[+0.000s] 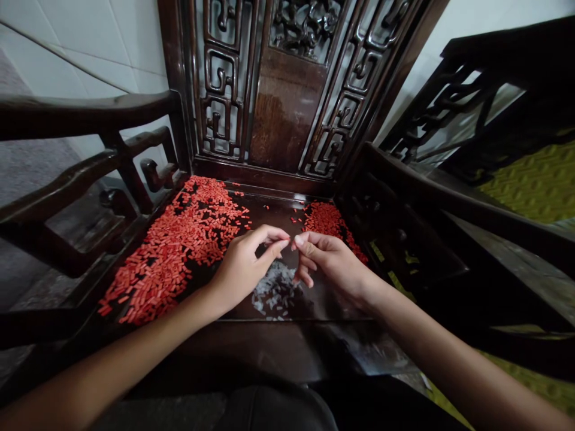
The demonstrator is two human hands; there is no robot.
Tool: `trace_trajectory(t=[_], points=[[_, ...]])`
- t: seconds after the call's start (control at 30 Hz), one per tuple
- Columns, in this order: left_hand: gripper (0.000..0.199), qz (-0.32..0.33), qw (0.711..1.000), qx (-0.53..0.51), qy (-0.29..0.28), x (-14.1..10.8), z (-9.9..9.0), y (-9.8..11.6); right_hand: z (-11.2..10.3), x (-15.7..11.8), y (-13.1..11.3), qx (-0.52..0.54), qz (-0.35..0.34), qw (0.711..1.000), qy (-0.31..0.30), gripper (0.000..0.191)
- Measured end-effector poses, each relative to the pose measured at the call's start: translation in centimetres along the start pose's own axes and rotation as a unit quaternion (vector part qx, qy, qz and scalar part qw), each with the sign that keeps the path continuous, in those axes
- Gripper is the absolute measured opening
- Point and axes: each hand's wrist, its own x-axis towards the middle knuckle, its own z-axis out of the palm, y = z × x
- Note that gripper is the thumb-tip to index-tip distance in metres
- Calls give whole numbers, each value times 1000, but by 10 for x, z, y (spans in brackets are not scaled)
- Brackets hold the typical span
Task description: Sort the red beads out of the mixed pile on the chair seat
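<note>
My left hand (247, 266) and my right hand (327, 263) meet above the dark wooden seat (323, 221) of a carved chair, their fingertips nearly touching. Anything pinched between them is too small to see. Many small red cylindrical pieces lie in a large scattered patch (171, 251) on the seat's left side. A smaller red patch (326, 221) sits to the right, partly behind my right hand. Directly below my hands is a loose heap of white grains (274, 293), which look like rice and are partly shaded by my hands.
An openwork carved backrest (269, 78) rises behind the seat, with dark wooden armrests (85, 114) on the left and right (431, 203). White wall tiles (85, 48) stand behind, grey floor shows at left, and green patterned fabric (534, 185) lies at right.
</note>
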Motion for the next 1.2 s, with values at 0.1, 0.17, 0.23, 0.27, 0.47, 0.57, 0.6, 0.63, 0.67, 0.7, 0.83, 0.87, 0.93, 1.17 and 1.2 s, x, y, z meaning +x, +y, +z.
trace_trajectory(t=[0.1, 0.17, 0.23, 0.27, 0.47, 0.57, 0.6, 0.63, 0.67, 0.7, 0.83, 0.87, 0.93, 1.17, 1.2], points=[[14, -25, 999, -41, 6, 2, 0, -4, -2, -1, 2, -20, 12, 1000, 11, 33], [19, -39, 998, -57, 14, 4, -1, -6, -3, -2, 5, -35, 33, 999, 13, 35], [27, -51, 997, -54, 18, 5, -1, -9, -4, -4, 8, -44, 48, 998, 8, 37], [29, -54, 997, -46, 18, 5, -1, -11, -4, -5, 8, -45, 52, 998, 1, 37], [29, -77, 997, -11, 2, 6, -3, -20, -7, -9, 3, -2, 49, 999, -14, 30], [27, -89, 995, -38, 1, 21, 3, -18, -9, -10, 7, 27, 55, 998, -15, 24], [27, -86, 995, -49, -9, 31, 8, -15, -10, -10, 9, 35, 61, 997, -17, 24], [26, -78, 995, -60, -25, 43, 15, -11, -10, -10, 12, 43, 66, 997, -21, 24], [25, -66, 994, -70, -50, 57, 24, -6, -9, -10, 15, 48, 71, 996, -24, 25], [24, -56, 992, -73, -83, 71, 35, -1, -8, -10, 17, 52, 73, 996, -27, 26], [58, -11, 980, -73, -183, 122, 72, 16, 0, -7, 22, 57, 67, 995, -43, 25], [65, 1, 981, -57, -185, 129, 74, 16, 2, -7, 22, 60, 67, 995, -46, 25], [65, 29, 984, 8, -175, 130, 67, 11, 4, -7, 22, 67, 65, 995, -43, 23], [29, -44, 969, 205, -128, 66, -6, -27, -2, -5, 30, 53, 16, 998, 35, 23], [28, -45, 970, 194, -139, 56, -9, -26, -2, -4, 30, 56, -1, 997, 48, 25]])
